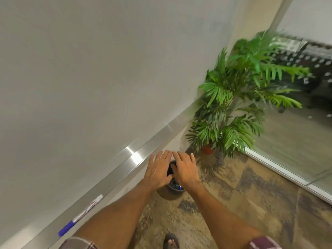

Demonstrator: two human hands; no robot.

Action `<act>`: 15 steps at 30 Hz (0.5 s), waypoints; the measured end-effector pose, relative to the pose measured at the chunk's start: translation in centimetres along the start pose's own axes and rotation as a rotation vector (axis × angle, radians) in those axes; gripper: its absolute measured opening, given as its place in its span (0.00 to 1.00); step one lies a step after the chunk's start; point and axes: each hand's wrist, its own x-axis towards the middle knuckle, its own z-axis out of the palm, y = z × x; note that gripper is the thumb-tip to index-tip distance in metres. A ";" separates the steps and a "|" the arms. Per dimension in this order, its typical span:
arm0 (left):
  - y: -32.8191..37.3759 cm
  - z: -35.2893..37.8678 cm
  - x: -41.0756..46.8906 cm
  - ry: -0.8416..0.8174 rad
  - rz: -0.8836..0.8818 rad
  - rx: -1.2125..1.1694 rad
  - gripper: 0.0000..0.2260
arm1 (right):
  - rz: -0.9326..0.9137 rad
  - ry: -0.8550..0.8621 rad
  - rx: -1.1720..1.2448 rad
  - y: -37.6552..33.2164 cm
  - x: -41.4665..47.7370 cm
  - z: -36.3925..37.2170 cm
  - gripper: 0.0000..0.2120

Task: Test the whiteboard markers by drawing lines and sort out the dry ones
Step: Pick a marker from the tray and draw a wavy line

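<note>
A white marker with a blue cap (80, 215) lies on the metal tray (125, 164) that runs along the bottom of the whiteboard (89, 78). My left hand (159, 169) and my right hand (186, 169) are held side by side, fingers spread, palms down, above a small dark bin (170, 192) on the floor. Several dark items and something with a blue tip lie in the bin. Neither hand holds anything that I can see. The board surface in view carries no lines.
A green potted palm (239, 97) in an orange pot (208, 150) stands in the corner behind the bin. A glass wall with a metal base (287, 175) runs along the right. Patterned carpet (242, 203) covers the floor. A sandalled foot (171, 241) shows at the bottom.
</note>
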 end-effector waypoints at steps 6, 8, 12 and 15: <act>-2.0 -4.0 -5.4 0.047 -0.044 0.118 0.38 | -0.033 -0.039 -0.069 -4.1 -2.4 -2.6 0.26; -3.0 -4.6 -7.2 0.048 -0.091 0.139 0.39 | -0.061 -0.053 -0.079 -5.4 -2.9 -3.1 0.28; -4.9 -5.2 -10.5 0.023 -0.211 0.162 0.39 | -0.129 -0.077 -0.084 -7.8 -3.6 -3.2 0.30; -6.0 -5.8 -12.5 0.101 -0.299 0.148 0.41 | -0.190 -0.095 -0.072 -9.4 -3.5 -2.5 0.29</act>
